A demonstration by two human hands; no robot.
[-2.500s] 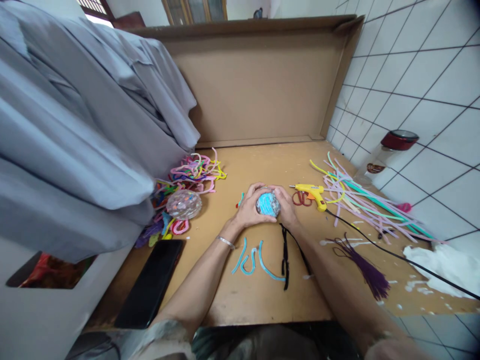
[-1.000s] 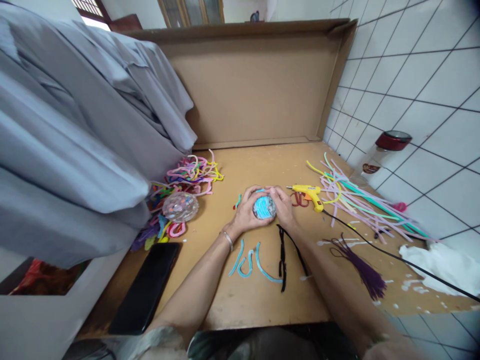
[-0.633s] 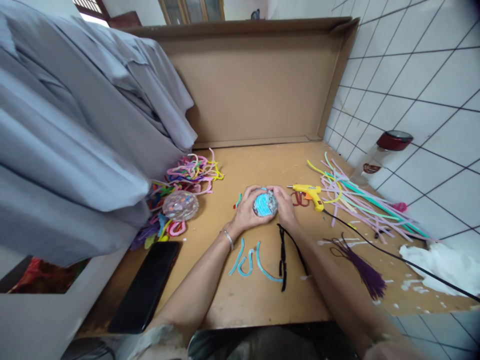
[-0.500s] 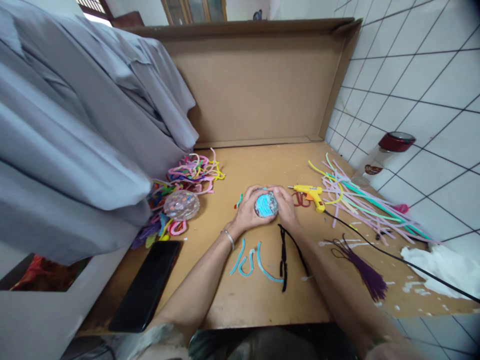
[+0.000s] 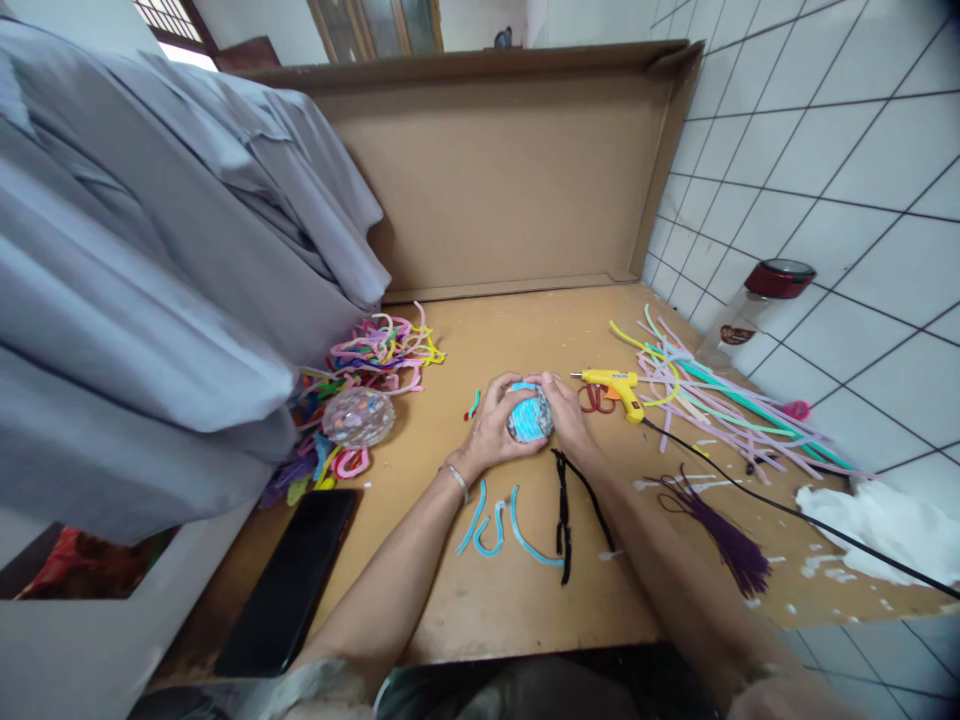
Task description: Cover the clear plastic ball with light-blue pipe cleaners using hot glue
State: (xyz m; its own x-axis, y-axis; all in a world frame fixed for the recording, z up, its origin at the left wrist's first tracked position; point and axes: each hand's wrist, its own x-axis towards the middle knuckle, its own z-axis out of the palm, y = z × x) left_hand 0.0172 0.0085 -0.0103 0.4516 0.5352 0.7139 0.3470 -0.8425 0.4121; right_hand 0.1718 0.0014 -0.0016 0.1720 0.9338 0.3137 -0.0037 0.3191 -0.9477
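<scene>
At the far left, a grey cloth (image 5: 172, 280) hangs down in big folds. Near its lower edge, a black phone (image 5: 292, 585) lies flat on the wooden counter (image 5: 517, 620), with its screen upward. Farther back lies a tangled heap of fuzzy sticks (image 5: 386, 345), in pink, yellow, purple and other colours; a clear bowl (image 5: 358, 417) with small colourful pieces stands at this heap.

Next, a small green and red piece (image 5: 472, 405) lies just beside the left hand (image 5: 491, 425), which wears a silvery bracelet (image 5: 459, 482) on its wrist. The fingers of this hand are curved around the left side of a round object (image 5: 529, 415), blue in the middle and greyish at the edge, and the thumb lies along its near side. The object is at the middle of the counter, between both hands. The right hand (image 5: 566, 415) grips it from the other side with bent fingers; their exact contact is partly hidden.

Below the hands, some short blue strands (image 5: 487, 540) lie apart, and to their right there is a black strip (image 5: 563, 520). Right of the hands lie red-handled scissors (image 5: 598, 399), partly under a yellow glue gun (image 5: 611, 380), whose black cord (image 5: 750, 487) runs to the right edge. Beyond are a purple thread bundle (image 5: 727, 545), long straight lilac and green sticks (image 5: 720, 390), a jar (image 5: 754, 310) with a dark red lid, and a crumpled white cloth (image 5: 885, 525).
</scene>
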